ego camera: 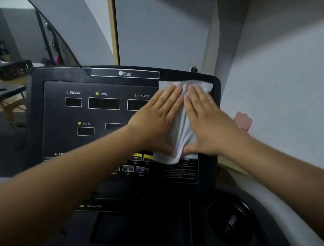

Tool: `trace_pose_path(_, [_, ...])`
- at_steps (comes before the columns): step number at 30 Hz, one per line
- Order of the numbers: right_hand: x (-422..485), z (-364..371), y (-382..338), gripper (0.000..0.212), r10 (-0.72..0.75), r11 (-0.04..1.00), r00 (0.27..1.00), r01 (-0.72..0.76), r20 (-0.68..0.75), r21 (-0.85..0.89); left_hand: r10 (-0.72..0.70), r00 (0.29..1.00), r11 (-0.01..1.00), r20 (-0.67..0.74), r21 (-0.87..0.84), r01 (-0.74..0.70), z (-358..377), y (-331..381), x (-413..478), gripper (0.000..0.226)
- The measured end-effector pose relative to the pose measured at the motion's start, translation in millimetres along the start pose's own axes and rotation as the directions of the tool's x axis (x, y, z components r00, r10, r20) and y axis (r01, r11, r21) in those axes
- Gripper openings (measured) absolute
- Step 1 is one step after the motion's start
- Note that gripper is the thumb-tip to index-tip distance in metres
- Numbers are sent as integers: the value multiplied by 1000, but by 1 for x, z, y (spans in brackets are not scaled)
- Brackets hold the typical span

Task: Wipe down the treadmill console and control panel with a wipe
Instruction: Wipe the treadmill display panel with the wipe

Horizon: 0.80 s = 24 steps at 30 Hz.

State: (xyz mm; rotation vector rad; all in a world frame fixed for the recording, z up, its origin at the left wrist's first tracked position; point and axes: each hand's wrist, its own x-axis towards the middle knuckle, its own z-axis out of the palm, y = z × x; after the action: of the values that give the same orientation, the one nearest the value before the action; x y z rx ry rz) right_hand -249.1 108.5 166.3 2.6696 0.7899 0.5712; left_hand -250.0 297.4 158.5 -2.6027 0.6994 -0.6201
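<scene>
Under both hands' flat fingers [171, 96]: wipe [177, 135].

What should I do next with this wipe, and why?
Probably slide the left hand and right hand, both flat on the wipe, leftward toward the TIME display and INCLINE display. The wipe sits only on the right of the console; those lie uncovered.

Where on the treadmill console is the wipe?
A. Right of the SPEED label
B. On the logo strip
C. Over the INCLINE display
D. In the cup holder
A: the left hand and right hand press the wipe flat on the console, right of the SPEED label.
</scene>
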Motion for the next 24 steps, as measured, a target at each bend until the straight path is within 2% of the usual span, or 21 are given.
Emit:
trace_pose_path(6, [20,-14,37,138,18,999,998,-16,-55,36,-47,999,999,1,-9,47,-27,-9,37,144])
trace_pose_path(12, [-52,42,12,128,15,998,997,-10,-78,66,11,999,997,-53,-79,-15,19,56,-7,142])
trace_pose_path(18, [-99,84,-22,128,-33,996,999,36,-36,79,7,1000,988,-10,-156,-8,53,111,-56,134])
trace_pose_path(22, [-87,70,0,140,-72,997,997,72,9,18,60,997,992,-55,-111,-65,50,84,-45,133])
trace_pose_path(24, [-66,51,15,140,-66,998,998,66,-25,10,45,996,997,-77,-54,-49,37,57,-29,136])
